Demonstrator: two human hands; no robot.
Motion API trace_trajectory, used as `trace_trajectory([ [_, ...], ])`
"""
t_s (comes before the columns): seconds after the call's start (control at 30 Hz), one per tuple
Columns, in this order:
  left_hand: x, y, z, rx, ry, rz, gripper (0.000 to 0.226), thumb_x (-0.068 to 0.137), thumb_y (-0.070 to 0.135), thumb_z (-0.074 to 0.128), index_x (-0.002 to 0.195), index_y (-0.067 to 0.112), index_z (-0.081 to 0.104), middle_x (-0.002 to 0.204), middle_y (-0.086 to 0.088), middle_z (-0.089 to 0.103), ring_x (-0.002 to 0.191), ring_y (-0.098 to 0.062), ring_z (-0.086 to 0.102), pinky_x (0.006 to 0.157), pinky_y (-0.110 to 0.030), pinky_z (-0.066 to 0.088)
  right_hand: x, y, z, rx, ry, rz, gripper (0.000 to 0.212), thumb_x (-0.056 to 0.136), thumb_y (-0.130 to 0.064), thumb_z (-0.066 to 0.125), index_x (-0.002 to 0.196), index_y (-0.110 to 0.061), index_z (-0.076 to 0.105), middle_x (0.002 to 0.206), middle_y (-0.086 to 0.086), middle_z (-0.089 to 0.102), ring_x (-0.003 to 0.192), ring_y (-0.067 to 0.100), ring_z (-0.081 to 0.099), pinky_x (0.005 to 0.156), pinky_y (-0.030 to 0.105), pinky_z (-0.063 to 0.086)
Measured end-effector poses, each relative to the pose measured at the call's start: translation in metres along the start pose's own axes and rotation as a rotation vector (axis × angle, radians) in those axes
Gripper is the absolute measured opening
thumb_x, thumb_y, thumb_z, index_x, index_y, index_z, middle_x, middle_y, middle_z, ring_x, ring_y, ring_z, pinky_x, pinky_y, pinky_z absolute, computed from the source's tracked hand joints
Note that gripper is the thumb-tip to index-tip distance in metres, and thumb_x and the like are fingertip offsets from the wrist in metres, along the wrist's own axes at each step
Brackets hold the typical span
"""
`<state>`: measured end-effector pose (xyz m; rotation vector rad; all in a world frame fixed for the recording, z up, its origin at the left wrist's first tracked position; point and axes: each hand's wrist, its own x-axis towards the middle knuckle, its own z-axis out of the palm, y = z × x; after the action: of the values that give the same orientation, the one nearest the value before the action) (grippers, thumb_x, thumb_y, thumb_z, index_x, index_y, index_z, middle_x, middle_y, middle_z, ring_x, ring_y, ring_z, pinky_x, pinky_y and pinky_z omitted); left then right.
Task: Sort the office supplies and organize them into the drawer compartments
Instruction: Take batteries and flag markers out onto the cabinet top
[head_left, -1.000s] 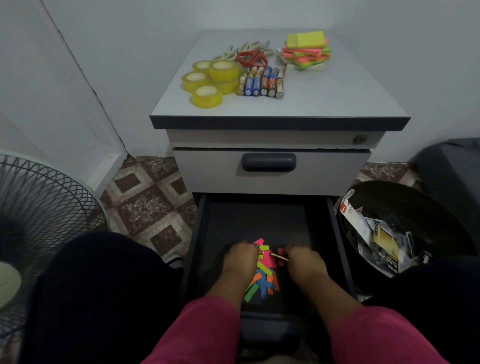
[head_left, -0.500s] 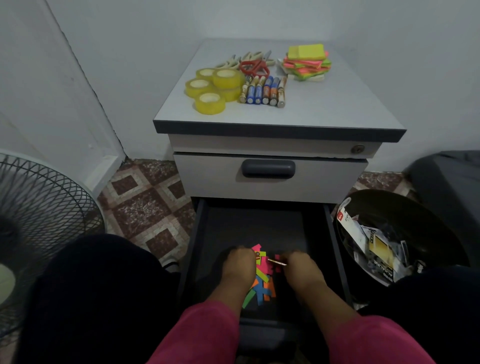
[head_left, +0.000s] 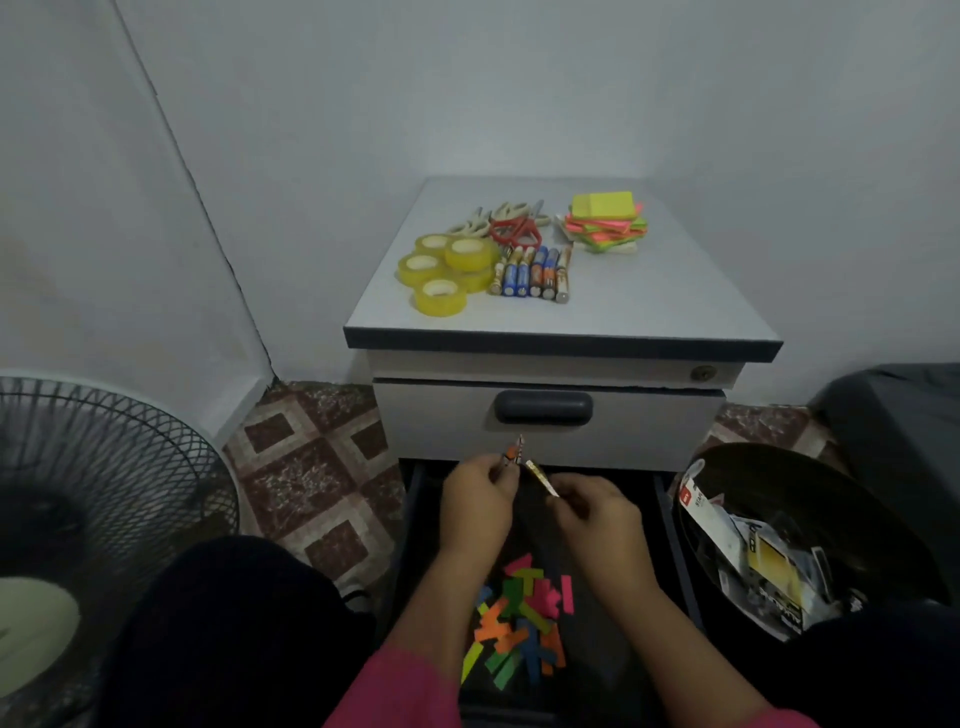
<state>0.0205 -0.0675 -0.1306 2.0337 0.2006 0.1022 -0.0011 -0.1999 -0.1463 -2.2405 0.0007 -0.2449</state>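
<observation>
My left hand (head_left: 480, 501) pinches a small orange and dark battery (head_left: 515, 450), held up in front of the closed upper drawer. A gold battery (head_left: 541, 477) is pinched in my right hand (head_left: 597, 517), just to the right of it. Both hands hover over the open black bottom drawer (head_left: 415, 519). A loose pile of coloured paper strips (head_left: 522, 618) lies in that drawer, below my hands. On the cabinet top (head_left: 649, 306) sit yellow tape rolls (head_left: 447, 270), a row of batteries (head_left: 532, 275), scissors (head_left: 511, 226) and a stack of sticky notes (head_left: 605, 221).
A fan cage (head_left: 104, 483) stands at the left on the tiled floor. At the right a black bin (head_left: 810, 488) holds paper scraps and packaging. My dark-clothed knees flank the drawer. White walls close in behind the cabinet.
Both hands have risen out of the drawer, each with a battery, from the paper strips up to the level of the upper drawer front. The camera has tilted up.
</observation>
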Motion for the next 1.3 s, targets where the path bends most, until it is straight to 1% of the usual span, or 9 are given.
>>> trace_trajectory([
  [0.07,-0.001,0.025,-0.018,-0.090,0.044,0.070,0.019,0.094,0.019,0.057,0.075,0.025,0.061,0.068,0.005,0.057,0.061,-0.007,0.051,0.051,-0.012,0.036,0.002,-0.022,-0.014,0.012,0.058,-0.078,0.023,0.089,-0.013,0.063,0.111,-0.021,0.067,0.094,-0.019,0.052,0.084,-0.011,0.051,0.072,-0.001,0.037],
  [0.23,0.013,0.078,-0.060,-0.113,0.178,0.263,0.013,0.093,0.025,0.058,0.096,0.017,0.068,0.088,0.000,0.064,0.078,-0.010,0.058,0.064,-0.021,0.041,0.022,-0.074,-0.041,0.005,0.276,-0.334,0.023,0.085,-0.010,0.069,0.108,-0.015,0.070,0.096,-0.006,0.062,0.084,0.000,0.056,0.074,0.001,0.039],
  [0.4,0.040,0.129,-0.084,0.178,0.126,0.315,0.018,0.092,0.018,0.057,0.076,0.013,0.062,0.072,-0.002,0.060,0.060,-0.008,0.049,0.048,-0.015,0.032,0.055,-0.110,-0.048,-0.043,0.402,-0.437,0.022,0.085,-0.008,0.068,0.108,-0.008,0.071,0.094,0.002,0.065,0.081,0.006,0.057,0.076,-0.001,0.035],
  [0.5,0.058,0.141,-0.083,0.389,0.014,0.194,0.016,0.094,0.017,0.054,0.081,0.010,0.061,0.084,-0.013,0.064,0.071,-0.022,0.055,0.056,-0.028,0.036,0.076,-0.117,-0.043,-0.102,0.353,-0.422,0.023,0.088,-0.011,0.066,0.110,-0.007,0.070,0.097,0.006,0.065,0.087,0.017,0.061,0.076,0.016,0.043],
  [0.63,0.069,0.151,-0.083,0.430,-0.011,0.107,0.018,0.092,0.010,0.055,0.088,-0.006,0.061,0.079,-0.024,0.057,0.075,-0.030,0.059,0.046,-0.026,0.029,0.095,-0.121,-0.039,-0.181,0.293,-0.393,0.017,0.090,-0.013,0.062,0.103,-0.006,0.071,0.093,0.010,0.064,0.088,0.024,0.058,0.072,0.035,0.049],
  [0.7,0.070,0.154,-0.084,0.435,0.003,0.102,0.018,0.091,0.013,0.058,0.088,-0.004,0.062,0.069,-0.014,0.052,0.064,-0.023,0.050,0.046,-0.026,0.027,0.101,-0.123,-0.038,-0.215,0.267,-0.378,0.015,0.089,-0.013,0.062,0.099,-0.007,0.071,0.091,0.010,0.064,0.088,0.025,0.056,0.070,0.034,0.045],
  [0.87,0.066,0.146,-0.081,0.312,0.105,0.176,0.031,0.088,0.022,0.067,0.112,0.007,0.054,0.093,-0.003,0.054,0.087,-0.021,0.054,0.065,-0.025,0.036,0.105,-0.129,-0.039,-0.215,0.184,-0.305,0.021,0.089,-0.017,0.062,0.108,-0.014,0.071,0.101,0.006,0.066,0.095,0.022,0.055,0.077,0.034,0.046],
  [1.0,0.063,0.136,-0.078,0.213,0.173,0.235,0.024,0.088,0.018,0.065,0.100,0.014,0.044,0.086,0.001,0.053,0.075,-0.015,0.050,0.051,-0.023,0.030,0.101,-0.130,-0.043,-0.105,0.173,-0.245,0.028,0.090,-0.015,0.059,0.117,-0.016,0.068,0.111,0.005,0.068,0.103,0.020,0.060,0.084,0.031,0.048],
  [1.3,0.058,0.124,-0.078,0.126,0.351,0.279,0.006,0.088,0.014,0.061,0.083,0.012,0.058,0.082,-0.001,0.061,0.078,-0.016,0.056,0.062,-0.026,0.042,0.108,-0.136,-0.053,0.015,0.076,-0.084,0.029,0.090,-0.022,0.063,0.118,-0.016,0.067,0.114,0.000,0.068,0.104,0.013,0.060,0.087,0.025,0.045],
])
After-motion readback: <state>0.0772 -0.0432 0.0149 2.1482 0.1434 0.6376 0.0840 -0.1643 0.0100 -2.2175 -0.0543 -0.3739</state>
